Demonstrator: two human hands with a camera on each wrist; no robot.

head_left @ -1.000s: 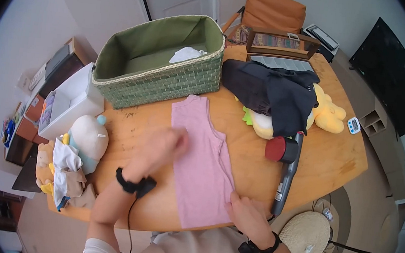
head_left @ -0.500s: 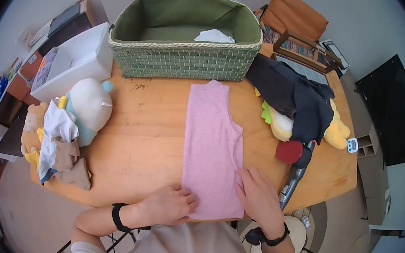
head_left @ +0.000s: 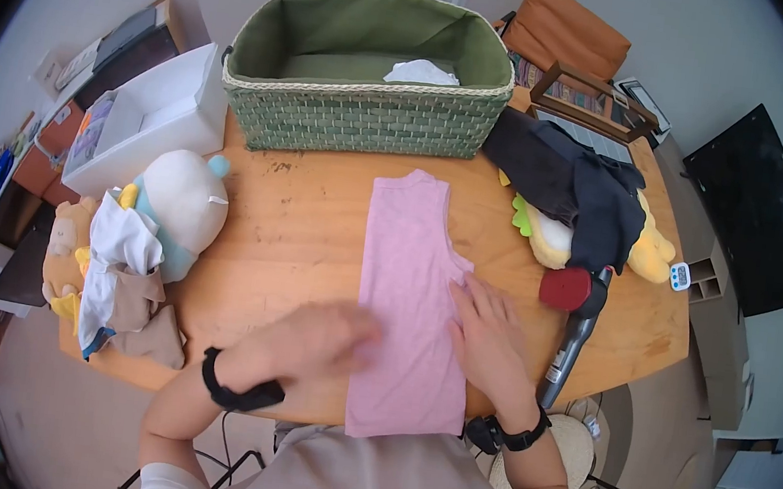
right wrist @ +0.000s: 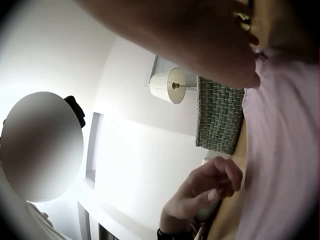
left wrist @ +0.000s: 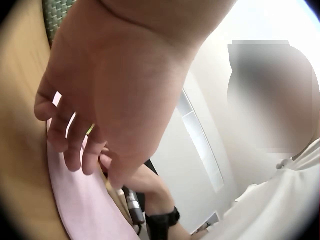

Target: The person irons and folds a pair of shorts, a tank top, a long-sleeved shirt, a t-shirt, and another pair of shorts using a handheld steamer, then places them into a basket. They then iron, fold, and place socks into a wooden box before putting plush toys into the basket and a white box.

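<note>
A pink sleeveless top (head_left: 405,294) lies flat and narrow on the wooden table in front of me, its hem at the near edge. My right hand (head_left: 494,348) rests on its right side, fingers stretched out near the armhole. Blurred by motion, my left hand (head_left: 318,338) is over the top's left edge. In the left wrist view its fingers (left wrist: 74,150) hang loosely bent above the pink cloth (left wrist: 80,200), with nothing held. From the right wrist view, too, the left hand (right wrist: 202,190) appears relaxed beside the top.
A green woven basket (head_left: 366,126) with a white cloth (head_left: 421,73) inside stands behind. Left are a white box (head_left: 153,135), plush toys (head_left: 185,207) and crumpled clothes (head_left: 124,262). Right, a dark garment (head_left: 578,174) covers more plush toys near a grey handheld tool (head_left: 573,347) with a red end.
My left hand went from above the top's middle down to its hem, then lifted a little. My right hand slid up the right side. The top has shifted slightly toward me.
</note>
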